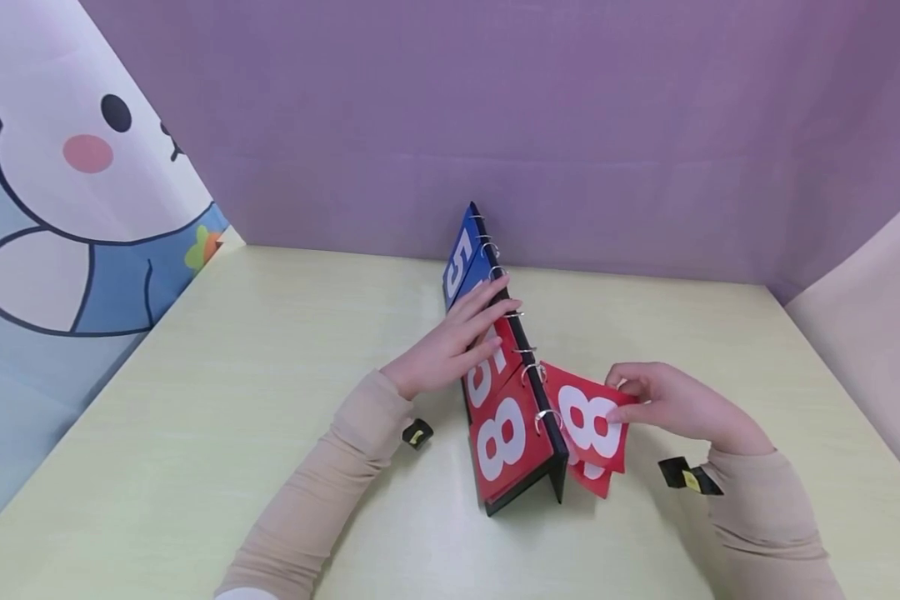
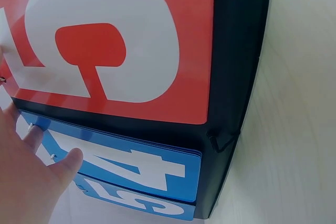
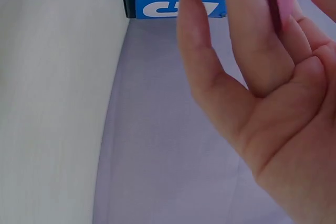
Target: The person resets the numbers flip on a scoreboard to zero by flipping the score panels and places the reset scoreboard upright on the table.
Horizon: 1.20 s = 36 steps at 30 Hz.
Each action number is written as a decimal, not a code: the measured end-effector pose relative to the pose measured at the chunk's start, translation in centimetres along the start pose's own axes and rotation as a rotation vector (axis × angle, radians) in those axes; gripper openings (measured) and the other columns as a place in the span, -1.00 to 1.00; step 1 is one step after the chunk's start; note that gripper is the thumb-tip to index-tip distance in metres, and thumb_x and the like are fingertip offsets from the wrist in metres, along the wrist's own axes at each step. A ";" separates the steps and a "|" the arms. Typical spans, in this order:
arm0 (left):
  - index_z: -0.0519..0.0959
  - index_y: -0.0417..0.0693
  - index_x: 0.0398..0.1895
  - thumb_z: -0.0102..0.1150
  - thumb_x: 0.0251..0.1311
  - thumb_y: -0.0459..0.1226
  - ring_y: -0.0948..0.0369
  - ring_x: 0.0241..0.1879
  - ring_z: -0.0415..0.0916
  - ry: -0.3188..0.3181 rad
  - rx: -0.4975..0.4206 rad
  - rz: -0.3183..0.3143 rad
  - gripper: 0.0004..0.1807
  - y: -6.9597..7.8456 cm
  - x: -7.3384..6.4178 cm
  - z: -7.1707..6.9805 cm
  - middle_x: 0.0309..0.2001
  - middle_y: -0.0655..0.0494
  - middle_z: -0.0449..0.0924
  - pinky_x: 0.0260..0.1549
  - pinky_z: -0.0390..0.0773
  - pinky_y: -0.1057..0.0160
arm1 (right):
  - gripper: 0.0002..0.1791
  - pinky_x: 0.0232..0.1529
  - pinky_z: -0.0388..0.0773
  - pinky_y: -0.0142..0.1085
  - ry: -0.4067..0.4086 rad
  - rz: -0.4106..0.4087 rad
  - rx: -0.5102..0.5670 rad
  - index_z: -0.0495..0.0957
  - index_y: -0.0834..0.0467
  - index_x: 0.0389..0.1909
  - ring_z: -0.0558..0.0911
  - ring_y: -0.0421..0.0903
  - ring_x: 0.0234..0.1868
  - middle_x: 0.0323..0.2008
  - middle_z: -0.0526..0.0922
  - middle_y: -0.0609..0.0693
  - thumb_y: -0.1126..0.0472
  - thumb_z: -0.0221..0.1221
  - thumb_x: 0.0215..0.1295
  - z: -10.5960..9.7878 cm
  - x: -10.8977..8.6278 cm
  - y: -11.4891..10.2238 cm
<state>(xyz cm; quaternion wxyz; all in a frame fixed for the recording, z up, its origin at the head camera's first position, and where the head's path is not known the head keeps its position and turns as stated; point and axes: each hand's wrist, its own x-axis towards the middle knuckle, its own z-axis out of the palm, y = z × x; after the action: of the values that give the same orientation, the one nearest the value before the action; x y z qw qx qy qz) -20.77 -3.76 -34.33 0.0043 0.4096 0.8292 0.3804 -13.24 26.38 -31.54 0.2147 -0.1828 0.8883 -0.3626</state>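
A black tent-shaped flip scoreboard (image 1: 562, 471) stands on the table, with metal rings along its top edge. On its left face hang red cards, the nearest showing an 8 (image 1: 501, 439), and blue cards farther back. My left hand (image 1: 450, 346) rests on the top edge near the middle, fingers extended. In the left wrist view it lies beside blue cards reading 4 (image 2: 139, 166) and 5. On the right side, my right hand (image 1: 671, 400) pinches a red number card with an 8 (image 1: 588, 421) by its outer edge; other red cards hang below it.
The scoreboard stands on a pale yellow table (image 1: 232, 400). A purple cloth (image 1: 495, 108) rises behind the table, and a cartoon-printed cloth (image 1: 37, 167) hangs at the left. Black straps with yellow tags are at both wrists.
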 end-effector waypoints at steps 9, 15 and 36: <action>0.10 0.17 0.45 -0.08 0.38 -0.11 0.16 0.50 -0.42 0.001 -0.008 0.001 -0.40 0.1 0.0 0.0 0.53 0.26 -0.31 0.30 0.19 -0.16 | -0.78 -0.27 0.63 -0.32 0.172 0.001 -0.093 0.52 0.13 -0.28 0.58 -0.06 -0.17 -0.20 0.63 0.05 0.20 0.34 0.08 -0.5 -0.5 0.0; 0.10 0.16 0.45 -0.07 0.37 -0.11 0.18 0.50 -0.42 0.004 -0.012 0.003 -0.40 0.1 0.1 -0.1 0.53 0.26 -0.31 0.29 0.20 -0.16 | -0.70 -0.31 0.66 -0.28 0.224 0.022 0.020 0.47 0.25 -0.12 0.63 -0.16 -0.27 -0.21 0.64 0.14 0.24 0.28 0.16 -1.1 -1.2 0.0; 0.12 0.08 0.45 -0.08 0.37 -0.12 0.12 0.50 -0.40 -0.003 -0.015 0.012 -0.41 0.1 0.2 0.1 0.53 0.22 -0.30 0.30 0.18 -0.17 | -0.39 -0.31 0.67 -0.29 0.268 -0.371 0.768 0.14 0.05 0.39 0.56 -0.13 -0.03 0.07 0.48 0.00 0.53 -0.24 0.37 -2.7 -5.1 -0.5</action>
<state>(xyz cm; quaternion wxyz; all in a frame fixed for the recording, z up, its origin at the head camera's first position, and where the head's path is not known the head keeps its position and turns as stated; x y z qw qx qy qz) -20.82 -3.57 -34.27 0.0062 0.4152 0.8238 0.3859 -10.23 30.02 -28.13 0.0815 -0.1973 0.6615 -0.7189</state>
